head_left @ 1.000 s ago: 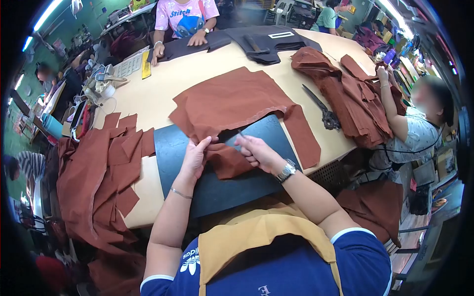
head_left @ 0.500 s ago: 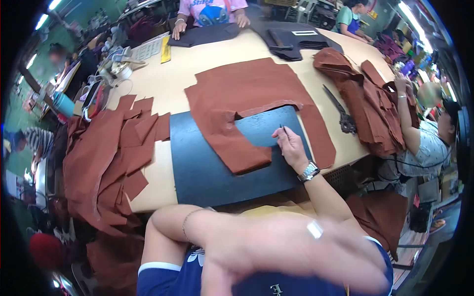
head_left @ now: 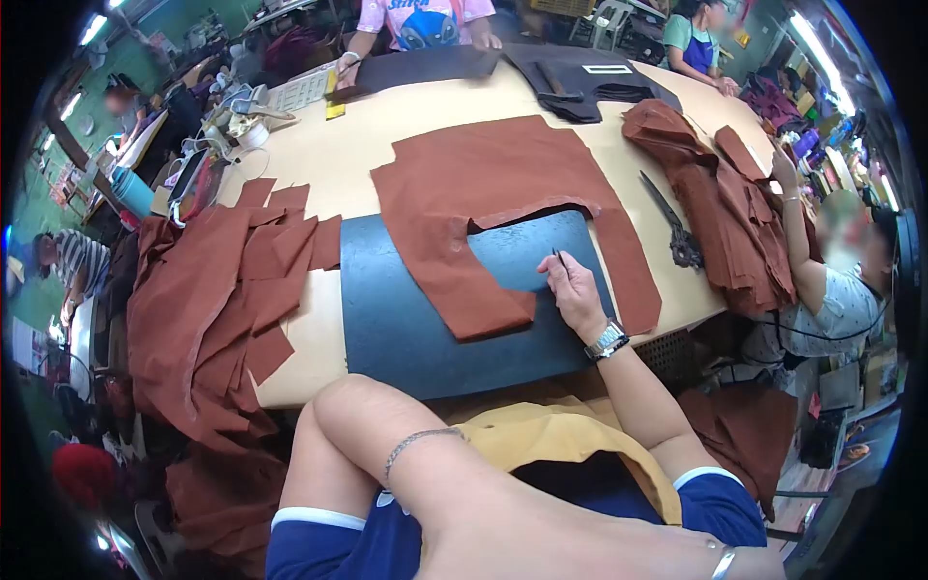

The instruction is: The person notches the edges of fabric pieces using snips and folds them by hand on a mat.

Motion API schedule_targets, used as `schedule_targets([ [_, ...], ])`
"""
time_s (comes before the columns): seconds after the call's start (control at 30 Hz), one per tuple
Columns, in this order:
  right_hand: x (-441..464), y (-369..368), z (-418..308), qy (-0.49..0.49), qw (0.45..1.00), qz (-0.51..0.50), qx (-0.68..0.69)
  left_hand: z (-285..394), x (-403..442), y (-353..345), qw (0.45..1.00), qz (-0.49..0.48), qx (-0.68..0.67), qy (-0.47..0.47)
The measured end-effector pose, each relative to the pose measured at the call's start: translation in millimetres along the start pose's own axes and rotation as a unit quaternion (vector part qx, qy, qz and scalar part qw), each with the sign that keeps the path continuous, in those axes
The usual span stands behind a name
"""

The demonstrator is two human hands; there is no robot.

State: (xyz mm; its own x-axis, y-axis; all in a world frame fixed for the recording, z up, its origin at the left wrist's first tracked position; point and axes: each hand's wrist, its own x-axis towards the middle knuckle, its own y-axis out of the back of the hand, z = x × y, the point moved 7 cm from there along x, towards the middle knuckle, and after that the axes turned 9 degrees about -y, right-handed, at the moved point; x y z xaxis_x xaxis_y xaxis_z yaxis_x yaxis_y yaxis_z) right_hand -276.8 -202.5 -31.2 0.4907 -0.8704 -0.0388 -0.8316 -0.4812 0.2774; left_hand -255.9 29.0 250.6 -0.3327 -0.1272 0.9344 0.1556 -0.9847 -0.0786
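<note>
Your right hand (head_left: 575, 293) is over the dark mat (head_left: 416, 362), its grip narrow, pinched around a thin dark tool (head_left: 560, 259) that sticks out past the fingers; the tool is too small to identify. A silver watch (head_left: 607, 340) sits on that wrist. Your left hand (head_left: 580, 527) is close to the camera, in front of your chest, with a ring (head_left: 723, 563) and a bracelet (head_left: 411, 443) on it; its fingers run mostly out of view, so I cannot tell how wide that grip is.

The brown cloth (head_left: 512, 164) lies spread in front of you, partly on the counter (head_left: 304, 353) and partly on the mat. Its cut-out curve faces you, and your right hand is between its two strips, just beside the end of the left one. To the right of the cloth lie scissors (head_left: 677, 232), near a heap of brown fabric (head_left: 735, 232); a second heap (head_left: 208, 309) lies on your left. Across from you, a person in a pink shirt (head_left: 425, 24) has a dark cloth (head_left: 420, 72) at hand, near a yellow ruler (head_left: 334, 104).
</note>
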Motion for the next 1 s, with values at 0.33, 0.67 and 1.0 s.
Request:
schedule_targets([
  [0.33,8,5,18,0.039,0.995,0.033,0.082,-19,-111,193,0.756,0.217,0.451,0.423],
  [0.67,7,13,15,-0.045,0.969,-0.005,0.244,78,-305,174,0.213,0.166,0.71,0.651],
  [1.0,24,5,25,-0.231,0.894,-0.054,0.381,95,-264,189,0.279,0.153,0.805,0.5],
])
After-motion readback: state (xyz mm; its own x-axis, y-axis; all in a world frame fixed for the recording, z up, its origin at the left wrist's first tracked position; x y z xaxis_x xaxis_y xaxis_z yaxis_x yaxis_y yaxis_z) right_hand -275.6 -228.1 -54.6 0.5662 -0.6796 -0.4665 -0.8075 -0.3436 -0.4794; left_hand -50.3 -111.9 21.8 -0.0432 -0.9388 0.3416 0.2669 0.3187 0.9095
